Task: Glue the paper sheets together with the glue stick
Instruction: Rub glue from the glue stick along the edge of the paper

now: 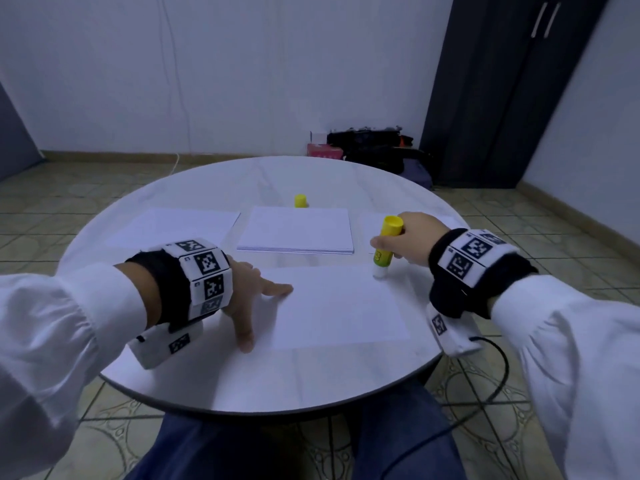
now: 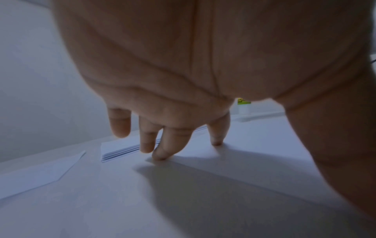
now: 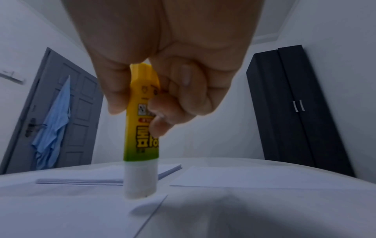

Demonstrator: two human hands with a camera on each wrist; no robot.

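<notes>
Two hands share this step: the right hand (image 1: 408,242) is wrapped around the glue stick (image 1: 385,247), thumb on one side and fingers curled on the other, holding it nearly upright with the white glue end down on the far right corner of the near sheet (image 1: 341,308), while the left hand (image 1: 254,292) lies spread, fingers straight, with its fingertips (image 2: 160,155) pressing the sheet's left edge to the round table (image 1: 214,382). The stick's yellow cap (image 1: 300,200) stands well apart at the far side, just behind the paper stack (image 1: 296,230), and single sheets lie to the stack's left (image 1: 176,225) and right (image 3: 254,177). To do this well, I judge the stroke should run along the edge from this corner toward the pinning fingers' side, or down the right edge, with light, even pressure; the stick sits so near the corner that a hard push outward could lift or curl it. Keeping the stick close to vertical should lay a fuller band of glue than a tilted one. The left fingertips are far from the glue end, so the right part of the sheet may slide or buckle; shifting them nearer the stroke would likely help. Glue ought to reach the margins before another sheet is laid on, aligned corner to corner.
</notes>
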